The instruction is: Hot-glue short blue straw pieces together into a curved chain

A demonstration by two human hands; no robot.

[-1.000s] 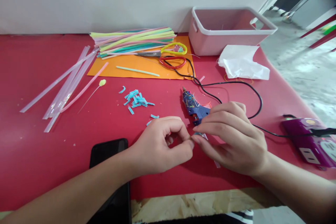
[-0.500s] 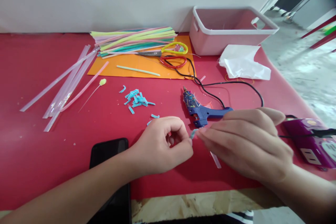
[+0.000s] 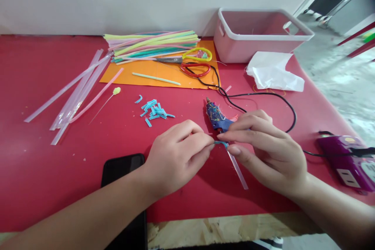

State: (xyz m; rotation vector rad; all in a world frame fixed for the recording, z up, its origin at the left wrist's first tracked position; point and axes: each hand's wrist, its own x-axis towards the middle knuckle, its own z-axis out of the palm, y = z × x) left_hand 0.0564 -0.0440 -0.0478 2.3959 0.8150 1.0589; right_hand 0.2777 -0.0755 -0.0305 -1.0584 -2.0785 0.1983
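Observation:
My left hand is closed in a pinch on a short, bent blue pipe cleaner piece. At the other end of that piece, the thumb and fingertips of my right hand close around it from the right. Just behind my right hand lies a blue glue gun, its handle partly covered by my fingers. A clear glue stick sticks out of its back end toward me. Several cut blue pieces lie in a loose pile beyond my left hand.
Pipe cleaners and scissors lie on an orange sheet. Spare glue sticks and a yellow-tipped wire lie left. A phone sits under my left forearm. Rightward are a bin, white paper and purple power strip.
My right hand has turned, its thumb and index finger now showing around the blue piece. My left fingers have curled closer together, and more of the glue stick shows.

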